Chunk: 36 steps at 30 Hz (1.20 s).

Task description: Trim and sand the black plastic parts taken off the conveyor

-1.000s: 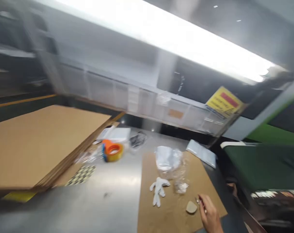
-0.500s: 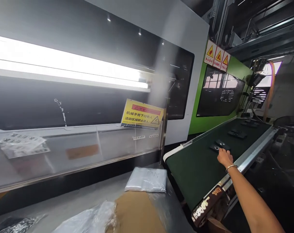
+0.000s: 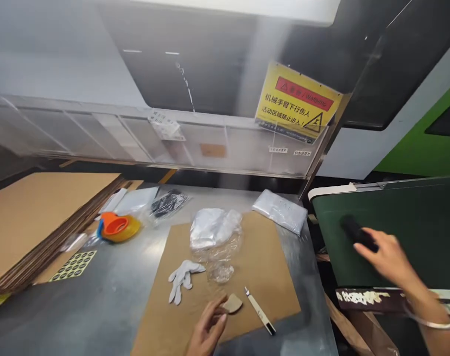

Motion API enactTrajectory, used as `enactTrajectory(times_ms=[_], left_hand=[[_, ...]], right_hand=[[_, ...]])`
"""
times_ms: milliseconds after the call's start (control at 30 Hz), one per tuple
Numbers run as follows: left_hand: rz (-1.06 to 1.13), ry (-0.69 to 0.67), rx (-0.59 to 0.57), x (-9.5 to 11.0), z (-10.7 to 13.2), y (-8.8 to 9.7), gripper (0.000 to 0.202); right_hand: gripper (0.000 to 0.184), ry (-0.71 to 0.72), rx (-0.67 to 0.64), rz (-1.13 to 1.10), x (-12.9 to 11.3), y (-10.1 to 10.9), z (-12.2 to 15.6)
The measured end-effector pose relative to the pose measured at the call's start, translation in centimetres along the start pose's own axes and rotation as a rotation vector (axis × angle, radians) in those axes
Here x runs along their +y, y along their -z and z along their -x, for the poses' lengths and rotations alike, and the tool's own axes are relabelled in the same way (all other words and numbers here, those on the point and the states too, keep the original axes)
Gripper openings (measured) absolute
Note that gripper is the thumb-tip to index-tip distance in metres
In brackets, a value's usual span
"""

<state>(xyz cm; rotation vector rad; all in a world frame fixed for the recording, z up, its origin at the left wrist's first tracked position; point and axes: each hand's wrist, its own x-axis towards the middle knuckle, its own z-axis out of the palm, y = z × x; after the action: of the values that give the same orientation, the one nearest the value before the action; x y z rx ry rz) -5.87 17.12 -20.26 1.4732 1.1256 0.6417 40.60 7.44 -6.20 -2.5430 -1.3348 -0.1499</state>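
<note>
Right hand (image 3: 388, 259): pinching a small black part (image 3: 358, 232) between thumb and fingers, well apart from the left; wearing a pale bangle (image 3: 430, 319) at the wrist.
Black part: over the near end of the green conveyor belt (image 3: 406, 217), at the right; blurred, so impossible to judge whether touching the belt or just above.
Left hand (image 3: 208, 326): low over the brown cardboard sheet (image 3: 273, 277), fingers loosely curled, thumb apart from them, nothing visibly gripped; fingertips at the left edge of a beige pad (image 3: 234, 303), contact unclear.
White-handled craft knife (image 3: 259, 310): lying slantwise on the cardboard, right of the pad, untouched; named from shape alone.
White glove (image 3: 184, 278): flat on the cardboard, beyond the left hand.
Clear plastic bags (image 3: 212, 230): crumpled at the far part of the cardboard.
Steel table (image 3: 117, 301): beneath the cardboard; bearing an orange tape dispenser (image 3: 117, 226) and a sheet of round stickers (image 3: 73, 266) at the left.
Step in hand: judging by the grip, handling the black part at the belt.
Next move: seemingly calling for a firm pinch and clearance over the belt's edge, with fingers kept off the knife's tip.
</note>
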Motion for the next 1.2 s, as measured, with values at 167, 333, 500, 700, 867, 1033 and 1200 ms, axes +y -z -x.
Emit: enactTrajectory(times_ms=[167, 333, 500, 700, 867, 1033, 1200], left_hand=[[0.532, -0.055, -0.217, 2.1, 0.2, -2.9, 0.070], [0.496, 0.073, 0.188, 0.4, 1.5, 0.7, 0.039], [0.207, -0.065, 0.100, 0.4, 3.2, 5.8, 0.043], [0.038, -0.277, -0.053, 1.7, 4.1, 8.2, 0.046], [-0.012, -0.313, -0.096, 2.3, 3.9, 8.7, 0.041], [0.014, -0.345, -0.190, 3.4, 4.3, 8.8, 0.020], [0.045, -0.293, -0.306, 3.8, 4.6, 9.3, 0.013]], right_hand=[[0.054, 0.519, -0.384, -0.599, -21.5, -9.0, 14.9], [0.043, 0.559, -0.439, -0.625, -27.3, -16.3, 18.4], [0.040, 0.529, -0.497, -0.434, -28.4, -23.6, 17.8], [0.034, 0.554, -0.512, -0.486, -30.7, -22.5, 17.4], [0.043, 0.891, -0.412, -0.878, -33.1, -10.9, 16.2], [0.044, 1.199, -0.518, -0.806, -35.1, -5.1, 15.8], [0.043, 1.142, -0.542, -0.838, -34.5, -5.0, 16.8]])
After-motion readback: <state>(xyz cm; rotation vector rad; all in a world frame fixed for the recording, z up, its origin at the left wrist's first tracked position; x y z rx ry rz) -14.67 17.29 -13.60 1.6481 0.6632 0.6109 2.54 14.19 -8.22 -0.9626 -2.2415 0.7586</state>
